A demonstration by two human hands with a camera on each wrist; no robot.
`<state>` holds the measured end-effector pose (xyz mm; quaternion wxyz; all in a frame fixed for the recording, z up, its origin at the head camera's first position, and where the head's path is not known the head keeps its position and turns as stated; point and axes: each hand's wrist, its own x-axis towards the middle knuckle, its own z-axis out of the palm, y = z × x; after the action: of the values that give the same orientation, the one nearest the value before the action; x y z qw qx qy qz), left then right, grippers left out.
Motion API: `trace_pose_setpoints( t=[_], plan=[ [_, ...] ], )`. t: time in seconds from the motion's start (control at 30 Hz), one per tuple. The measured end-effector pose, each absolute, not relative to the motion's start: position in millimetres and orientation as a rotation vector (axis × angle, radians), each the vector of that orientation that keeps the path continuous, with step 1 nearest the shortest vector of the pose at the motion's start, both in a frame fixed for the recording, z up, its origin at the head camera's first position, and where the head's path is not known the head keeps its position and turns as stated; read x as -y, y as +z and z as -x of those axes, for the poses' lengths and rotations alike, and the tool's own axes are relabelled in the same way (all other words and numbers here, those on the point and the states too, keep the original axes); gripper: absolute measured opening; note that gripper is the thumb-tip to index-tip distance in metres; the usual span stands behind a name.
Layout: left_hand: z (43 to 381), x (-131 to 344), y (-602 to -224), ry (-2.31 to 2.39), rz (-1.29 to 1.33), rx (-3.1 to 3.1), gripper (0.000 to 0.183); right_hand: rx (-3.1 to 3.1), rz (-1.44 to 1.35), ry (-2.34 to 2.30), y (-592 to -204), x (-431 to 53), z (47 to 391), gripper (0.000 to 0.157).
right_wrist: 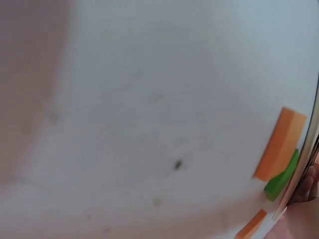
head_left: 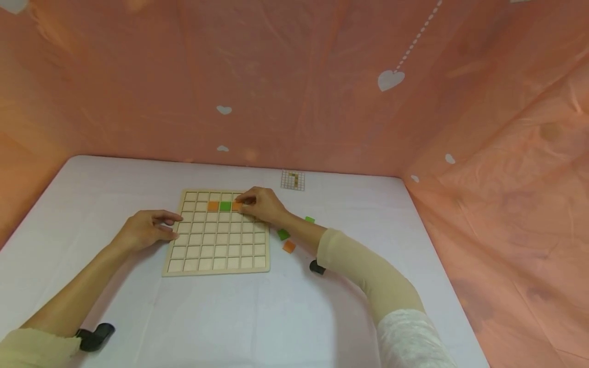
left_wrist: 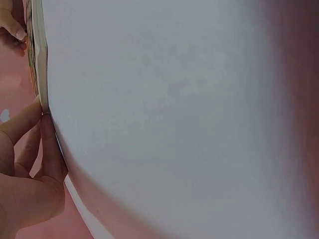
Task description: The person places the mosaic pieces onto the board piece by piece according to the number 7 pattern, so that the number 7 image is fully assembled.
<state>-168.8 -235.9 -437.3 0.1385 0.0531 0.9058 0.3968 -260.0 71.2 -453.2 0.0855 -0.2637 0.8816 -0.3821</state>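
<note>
A pale wooden grid board [head_left: 220, 263] lies on the table. In one of its upper rows sit an orange tile [head_left: 213, 206] and a green tile [head_left: 225, 206] side by side. Just right of them my right hand [head_left: 263, 204] pinches another orange tile [head_left: 236, 206] at the grid between thumb and fingers. My left hand [head_left: 143, 230] touches the board's left edge, its fingers fairly straight. The left wrist view shows the fingertips [left_wrist: 46, 119] against that edge. In the right wrist view, the right hand [right_wrist: 305, 191] is mostly hidden behind the board.
Beyond the board lies a small card [head_left: 293, 180] with a printed grid pattern. Loose tiles lie right of the board, among them a green one [head_left: 283, 234] and an orange one [head_left: 289, 246]. Dark objects [head_left: 317, 267] show near each forearm. An orange curtain [head_left: 294, 102] hangs behind.
</note>
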Motion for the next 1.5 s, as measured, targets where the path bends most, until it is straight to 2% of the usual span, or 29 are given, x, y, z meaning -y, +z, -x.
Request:
trace_pose_setpoints(
  t=[0.33, 0.87, 1.5],
  plan=[
    [166.7, 234.4, -438.4, 1.157, -0.168, -2.635, 0.050, -2.528, 0.676, -1.372, -444.4, -95.1, 258.4, 0.026],
    [169.4, 236.8, -437.6, 1.164, -0.144, -2.599, 0.054, -2.620, 0.605, -1.391, -434.9, -142.4, 247.3, 0.023],
    [171.0, 232.3, -438.7, 1.167, -0.195, -2.636, 0.049, -2.713, 0.477, -1.374, -439.8, -203.2, 225.2, 0.024]
  ],
)
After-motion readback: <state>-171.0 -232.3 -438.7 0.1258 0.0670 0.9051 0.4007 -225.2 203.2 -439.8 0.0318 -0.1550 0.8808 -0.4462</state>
